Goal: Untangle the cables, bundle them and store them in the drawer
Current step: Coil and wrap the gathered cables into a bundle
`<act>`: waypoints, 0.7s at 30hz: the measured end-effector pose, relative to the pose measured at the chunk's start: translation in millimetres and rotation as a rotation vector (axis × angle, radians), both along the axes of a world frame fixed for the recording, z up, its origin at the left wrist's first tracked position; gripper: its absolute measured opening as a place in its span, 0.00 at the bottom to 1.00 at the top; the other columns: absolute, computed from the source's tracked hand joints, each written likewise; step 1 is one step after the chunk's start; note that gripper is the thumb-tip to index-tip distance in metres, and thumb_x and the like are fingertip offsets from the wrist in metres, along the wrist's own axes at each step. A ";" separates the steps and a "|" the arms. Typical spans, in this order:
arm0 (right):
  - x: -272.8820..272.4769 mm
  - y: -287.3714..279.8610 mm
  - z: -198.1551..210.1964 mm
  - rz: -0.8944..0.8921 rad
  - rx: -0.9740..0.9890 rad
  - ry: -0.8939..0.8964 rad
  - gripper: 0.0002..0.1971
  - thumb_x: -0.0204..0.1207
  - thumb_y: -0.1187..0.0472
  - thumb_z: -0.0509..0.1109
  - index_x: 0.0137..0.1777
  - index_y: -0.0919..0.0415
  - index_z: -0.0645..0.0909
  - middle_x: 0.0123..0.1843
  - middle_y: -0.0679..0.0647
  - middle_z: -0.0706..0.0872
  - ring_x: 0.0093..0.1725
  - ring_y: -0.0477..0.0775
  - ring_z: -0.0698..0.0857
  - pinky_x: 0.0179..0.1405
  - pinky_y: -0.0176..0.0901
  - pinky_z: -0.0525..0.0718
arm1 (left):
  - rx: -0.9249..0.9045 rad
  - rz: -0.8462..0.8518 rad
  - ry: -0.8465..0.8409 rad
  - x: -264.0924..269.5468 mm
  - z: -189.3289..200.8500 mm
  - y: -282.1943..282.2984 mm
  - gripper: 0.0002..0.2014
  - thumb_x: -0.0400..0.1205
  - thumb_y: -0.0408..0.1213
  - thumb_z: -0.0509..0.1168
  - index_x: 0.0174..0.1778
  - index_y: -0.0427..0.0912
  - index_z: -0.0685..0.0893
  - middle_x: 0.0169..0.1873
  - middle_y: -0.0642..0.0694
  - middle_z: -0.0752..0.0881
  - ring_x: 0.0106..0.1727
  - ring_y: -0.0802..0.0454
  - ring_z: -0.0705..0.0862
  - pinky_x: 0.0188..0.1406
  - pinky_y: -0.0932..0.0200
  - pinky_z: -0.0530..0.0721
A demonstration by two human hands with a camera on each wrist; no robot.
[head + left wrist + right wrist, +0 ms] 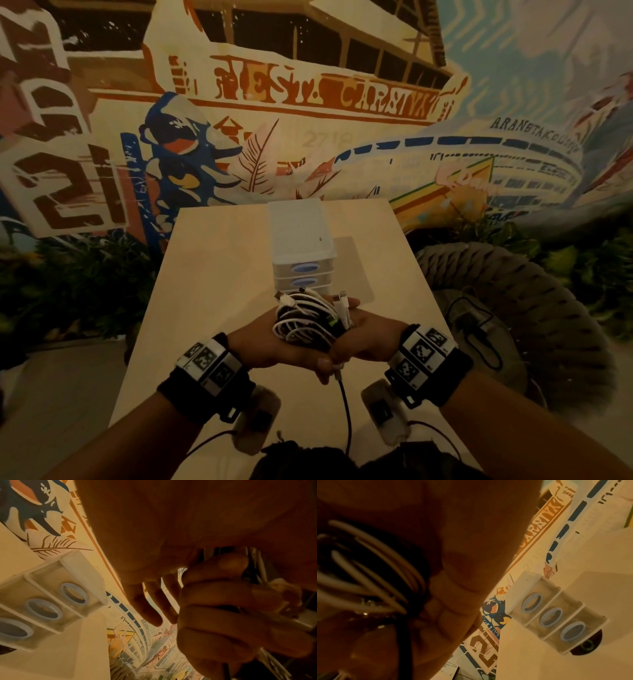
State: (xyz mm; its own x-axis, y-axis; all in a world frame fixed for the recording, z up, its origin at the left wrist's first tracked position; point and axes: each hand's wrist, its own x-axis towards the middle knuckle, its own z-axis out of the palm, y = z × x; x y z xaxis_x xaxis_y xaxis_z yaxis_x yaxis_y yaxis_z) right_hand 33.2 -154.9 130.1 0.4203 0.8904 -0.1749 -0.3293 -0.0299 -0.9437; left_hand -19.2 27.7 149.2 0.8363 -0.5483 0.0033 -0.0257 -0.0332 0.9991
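Note:
A tangle of white and black cables [308, 322] is held between my two hands above the near half of the table [212, 274]. My left hand [260, 342] comes in from the left and my right hand [373, 337] from the right, both wrapped round the bundle. Plug ends stick out at the far side. One black cable [346, 404] hangs down from the hands toward me. In the right wrist view the white loops [368, 568] lie against the palm. The small white drawer unit [301, 246] [51, 597] [556, 612] stands just beyond, all three drawers closed.
A clear mat [356, 267] lies beside the drawer unit on the right. A large tyre [513, 308] sits right of the table, with plants [68, 291] along the painted wall.

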 end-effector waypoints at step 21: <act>-12.4 -6.0 35.0 0.001 -0.135 -0.245 0.13 0.82 0.71 0.68 0.61 0.54 0.81 0.47 0.50 0.92 0.45 0.50 0.90 0.46 0.48 0.88 | 0.002 0.224 -0.281 1.4 17.4 3.1 0.16 0.71 0.44 0.82 0.54 0.49 0.91 0.51 0.47 0.92 0.56 0.46 0.90 0.60 0.48 0.87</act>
State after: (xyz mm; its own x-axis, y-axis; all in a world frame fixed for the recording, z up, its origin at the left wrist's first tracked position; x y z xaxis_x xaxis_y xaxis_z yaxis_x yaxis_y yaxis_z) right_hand 20.8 -160.9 165.1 0.4637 0.8663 -0.1857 -0.0920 -0.1614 -0.9826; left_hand -17.8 30.8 166.6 0.9023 -0.3520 0.2489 -0.2909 -0.0710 0.9541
